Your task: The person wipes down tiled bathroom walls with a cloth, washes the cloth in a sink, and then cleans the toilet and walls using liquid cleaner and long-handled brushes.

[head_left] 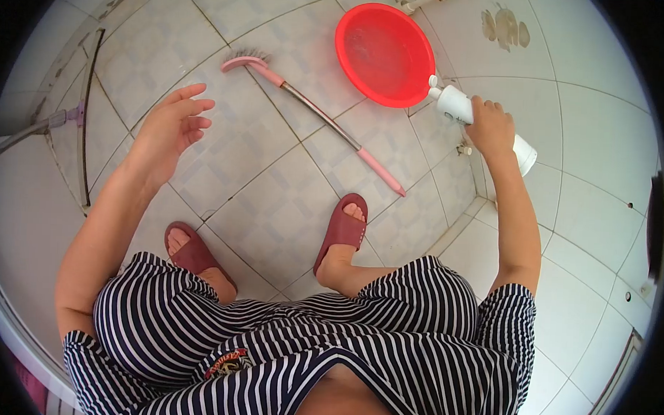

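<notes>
My right hand (491,127) grips a white plastic bottle (454,104) around its middle. The bottle is tipped on its side, its open-looking neck pointing left at the rim of a red basin (343,67). Water or a similar clear liquid shows in the basin, which stands on the floor. On the left, my left hand (175,129) hangs in the air with fingers apart and nothing in it. Between my hands a pink long-handled scrub brush (322,116) lies on the tiles, bristles toward the upper left.
Pale tiles cover the floor (267,172) and the right wall (598,122). A squeegee-like tool (79,118) with a metal pole leans at the left. My feet, in dark red slides (344,226), are planted below the brush. A pipe (425,1) is behind the basin.
</notes>
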`<state>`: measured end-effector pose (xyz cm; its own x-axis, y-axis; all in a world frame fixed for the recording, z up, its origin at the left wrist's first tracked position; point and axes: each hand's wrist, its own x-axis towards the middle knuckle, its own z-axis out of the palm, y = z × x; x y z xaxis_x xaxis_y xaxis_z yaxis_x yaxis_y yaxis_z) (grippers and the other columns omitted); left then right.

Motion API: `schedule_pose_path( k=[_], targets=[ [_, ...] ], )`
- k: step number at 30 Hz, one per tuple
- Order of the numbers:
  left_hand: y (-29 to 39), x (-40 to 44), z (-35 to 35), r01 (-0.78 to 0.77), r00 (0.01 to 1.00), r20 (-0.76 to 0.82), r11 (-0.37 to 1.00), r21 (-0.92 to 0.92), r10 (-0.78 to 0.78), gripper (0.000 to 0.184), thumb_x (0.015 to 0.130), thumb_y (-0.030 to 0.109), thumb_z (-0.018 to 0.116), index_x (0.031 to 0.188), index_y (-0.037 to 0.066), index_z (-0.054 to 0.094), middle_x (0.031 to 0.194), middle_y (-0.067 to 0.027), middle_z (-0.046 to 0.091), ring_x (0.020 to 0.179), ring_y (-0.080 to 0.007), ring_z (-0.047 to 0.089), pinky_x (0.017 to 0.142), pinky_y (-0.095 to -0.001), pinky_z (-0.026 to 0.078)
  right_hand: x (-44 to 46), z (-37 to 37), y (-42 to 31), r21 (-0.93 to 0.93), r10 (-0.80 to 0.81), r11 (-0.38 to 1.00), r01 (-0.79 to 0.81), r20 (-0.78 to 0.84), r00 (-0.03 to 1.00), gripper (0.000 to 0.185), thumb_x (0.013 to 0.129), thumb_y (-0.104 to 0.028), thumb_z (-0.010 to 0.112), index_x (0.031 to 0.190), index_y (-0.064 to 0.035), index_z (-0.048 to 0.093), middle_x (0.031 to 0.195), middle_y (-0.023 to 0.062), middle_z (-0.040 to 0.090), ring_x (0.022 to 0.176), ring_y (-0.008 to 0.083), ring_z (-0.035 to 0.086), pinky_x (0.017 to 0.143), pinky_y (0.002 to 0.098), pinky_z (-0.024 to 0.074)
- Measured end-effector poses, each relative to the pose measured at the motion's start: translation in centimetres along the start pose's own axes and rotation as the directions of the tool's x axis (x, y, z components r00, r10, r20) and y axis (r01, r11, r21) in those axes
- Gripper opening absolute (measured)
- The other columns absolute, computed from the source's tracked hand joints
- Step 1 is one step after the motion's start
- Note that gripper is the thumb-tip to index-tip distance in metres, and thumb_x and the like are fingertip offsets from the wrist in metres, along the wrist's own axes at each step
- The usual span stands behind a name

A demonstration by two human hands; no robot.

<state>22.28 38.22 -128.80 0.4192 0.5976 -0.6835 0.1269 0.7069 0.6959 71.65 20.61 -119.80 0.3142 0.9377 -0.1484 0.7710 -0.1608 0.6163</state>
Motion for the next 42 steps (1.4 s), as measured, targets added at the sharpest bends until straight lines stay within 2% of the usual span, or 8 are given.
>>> schedule_pose_path(
  k=[12, 27, 29, 31, 33, 35, 38, 42],
  targets=[
    [0.2, -0.1, 0.2, 0.009, 1.0, -0.013, 1.0, 0.024, -0.008, 0.048, 0.097, 0.016, 0.056, 0.143, 0.005, 0.048, 0.115, -0.0013, 0.062, 0.087, -0.0079, 0.056, 0.079, -0.0238, 0.047, 1.6, -0.2, 1.3, -0.126, 0.0, 0.992, 0.007, 0.061, 0.998, 0.018, 0.08, -0.009, 0.066, 0.097, -0.0131, 0.062, 0.085, 0.0045, 0.068, 0.085, 0.0247, 0.068, 0.077, 0.042, 0.0454],
    [0.0, -0.8, 0.6, -0.014, 1.0, 0.016, 0.996, 0.083, 0.012, 0.047, 0.096, 0.014, 0.053, 0.142, 0.004, 0.049, 0.115, -0.0022, 0.061, 0.086, -0.009, 0.056, 0.081, -0.0238, 0.046, -1.1, 4.0, 0.3, 0.129, 0.2, 0.963, -0.237, 0.246, 0.948, 0.043, 0.076, -0.031, 0.077, 0.11, -0.0119, 0.06, 0.096, 0.011, 0.073, 0.094, 0.0297, 0.07, 0.081, 0.0431, 0.046],
    [-0.1, -0.8, 0.7, -0.013, 0.999, 0.053, 0.994, 0.107, 0.007, 0.046, 0.096, 0.014, 0.053, 0.14, 0.004, 0.05, 0.114, -0.0019, 0.061, 0.086, -0.0089, 0.056, 0.081, -0.0239, 0.046, -2.2, 5.6, 0.3, 0.492, 0.196, 0.778, -0.389, 0.398, 0.896, 0.063, 0.072, -0.042, 0.08, 0.122, -0.0105, 0.056, 0.106, 0.0155, 0.072, 0.1, 0.0324, 0.069, 0.087, 0.0452, 0.0485],
    [0.1, -0.9, 1.1, -0.022, 0.996, 0.092, 0.99, 0.137, 0.009, 0.044, 0.096, 0.014, 0.053, 0.139, 0.005, 0.051, 0.113, -0.0017, 0.061, 0.086, -0.0089, 0.056, 0.081, -0.0239, 0.046, -3.5, 7.6, -0.4, 0.594, 0.187, 0.674, -0.439, 0.438, 0.879, 0.074, 0.071, -0.041, 0.084, 0.128, -0.0068, 0.053, 0.112, 0.0168, 0.07, 0.102, 0.0295, 0.069, 0.092, 0.0413, 0.0499],
    [0.4, -1.3, 1.8, -0.021, 0.993, 0.12, 0.983, 0.182, -0.001, 0.042, 0.097, 0.014, 0.053, 0.137, 0.005, 0.054, 0.112, -0.0013, 0.061, 0.086, -0.0092, 0.056, 0.081, -0.0247, 0.046, -5.3, 9.5, -2.0, 0.842, 0.212, 0.284, -0.458, 0.411, 0.887, 0.074, 0.071, -0.035, 0.087, 0.127, -0.0026, 0.052, 0.113, 0.0145, 0.068, 0.102, 0.0232, 0.066, 0.091, 0.037, 0.0508],
    [0.2, -1.2, 2.1, -0.027, 0.991, 0.134, 0.976, 0.217, -0.002, 0.04, 0.097, 0.014, 0.053, 0.136, 0.006, 0.055, 0.111, -0.0015, 0.061, 0.086, -0.0095, 0.056, 0.081, -0.0252, 0.045, -6.9, 11.4, -3.6, 0.885, 0.25, 0.109, -0.453, 0.417, 0.874, 0.074, 0.073, -0.029, 0.088, 0.128, 0.0008, 0.049, 0.113, 0.0127, 0.066, 0.103, 0.0201, 0.063, 0.091, 0.0343, 0.0507],
    [-0.3, -1.2, 2.3, -0.024, 0.984, 0.177, 0.971, 0.237, -0.019, 0.04, 0.098, 0.014, 0.053, 0.137, 0.006, 0.055, 0.111, -0.0019, 0.062, 0.086, -0.0096, 0.056, 0.081, -0.025, 0.045, -10.2, 11.9, -4.5, 0.939, 0.486, -0.28, -0.201, 0.319, 0.814, 0.066, 0.08, -0.013, 0.083, 0.134, -0.0017, 0.047, 0.114, 0.0089, 0.065, 0.106, 0.0179, 0.063, 0.094, 0.0341, 0.0508],
    [-1.4, -0.8, 1.8, 0.003, 0.99, 0.139, 0.967, 0.254, -0.04, 0.041, 0.098, 0.015, 0.055, 0.138, 0.006, 0.054, 0.11, -0.0021, 0.062, 0.083, -0.0096, 0.056, 0.079, -0.025, 0.045, -15.9, 15.1, -3.7, 0.895, 0.71, -0.445, -0.043, 0.381, 0.592, 0.072, 0.083, -0.007, 0.081, 0.142, -0.0033, 0.04, 0.125, 0.0087, 0.06, 0.115, 0.0191, 0.059, 0.1, 0.0347, 0.0481]
  ],
)
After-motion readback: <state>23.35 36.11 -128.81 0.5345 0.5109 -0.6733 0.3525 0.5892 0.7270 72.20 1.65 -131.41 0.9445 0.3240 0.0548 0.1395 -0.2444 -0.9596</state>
